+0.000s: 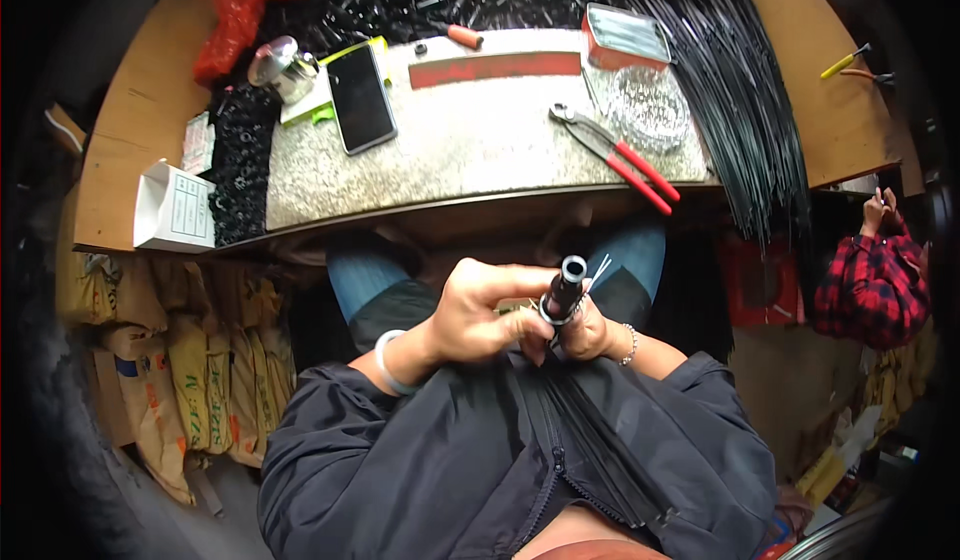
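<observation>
Above my lap, a short black tube (567, 288) points up, its round open end toward me and a pale ring round its lower part. My left hand (480, 310) pinches the tube's side between thumb and forefinger. Fingers of my right hand (588, 332) close round its lower end from the other side. Beside the tube, a few thin silvery wires (600, 272) stick up by my right fingers. From beneath my hands a bundle of thin black strips (610, 450) runs down over my jacket; whether it joins the tube is hidden.
On the bench lie red-handled pliers (625, 165), a phone (362, 98), a coil of clear wire (648, 110), a red-sided tin (626, 36) and long black strips (740, 90). Small black parts (420, 0) heap behind. A white box (175, 205) stands left. Another person (875, 285) sits at right.
</observation>
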Demonstrator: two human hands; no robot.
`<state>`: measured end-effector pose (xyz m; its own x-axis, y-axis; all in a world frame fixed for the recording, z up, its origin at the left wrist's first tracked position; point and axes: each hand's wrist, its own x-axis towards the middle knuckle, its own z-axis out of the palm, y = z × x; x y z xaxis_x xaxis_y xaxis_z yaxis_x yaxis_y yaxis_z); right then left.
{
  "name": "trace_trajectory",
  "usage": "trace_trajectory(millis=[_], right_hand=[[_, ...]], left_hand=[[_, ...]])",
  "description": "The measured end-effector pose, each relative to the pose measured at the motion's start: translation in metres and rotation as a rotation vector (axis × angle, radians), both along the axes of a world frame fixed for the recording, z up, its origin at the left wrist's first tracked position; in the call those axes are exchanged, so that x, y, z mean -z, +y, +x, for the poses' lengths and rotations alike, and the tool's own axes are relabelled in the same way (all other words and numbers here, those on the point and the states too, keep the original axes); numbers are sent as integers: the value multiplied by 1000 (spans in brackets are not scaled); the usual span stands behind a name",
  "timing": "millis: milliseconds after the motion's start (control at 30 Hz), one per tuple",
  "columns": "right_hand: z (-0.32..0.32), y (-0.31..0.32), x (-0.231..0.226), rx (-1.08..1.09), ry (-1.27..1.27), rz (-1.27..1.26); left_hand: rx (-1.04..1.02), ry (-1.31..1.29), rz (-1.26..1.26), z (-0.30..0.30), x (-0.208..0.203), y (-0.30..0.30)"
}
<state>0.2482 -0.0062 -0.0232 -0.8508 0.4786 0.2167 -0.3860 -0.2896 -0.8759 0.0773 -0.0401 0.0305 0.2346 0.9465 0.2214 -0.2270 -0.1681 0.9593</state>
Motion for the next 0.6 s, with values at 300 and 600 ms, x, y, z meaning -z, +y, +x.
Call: trace_trajectory(millis=[300, 600], right_hand=[[-48, 73, -29, 228, -126, 341], [-65, 63, -13, 395, 5, 136]], left_hand=[[136, -604, -92, -29, 40, 81], [31, -608, -205, -22, 13, 77]])
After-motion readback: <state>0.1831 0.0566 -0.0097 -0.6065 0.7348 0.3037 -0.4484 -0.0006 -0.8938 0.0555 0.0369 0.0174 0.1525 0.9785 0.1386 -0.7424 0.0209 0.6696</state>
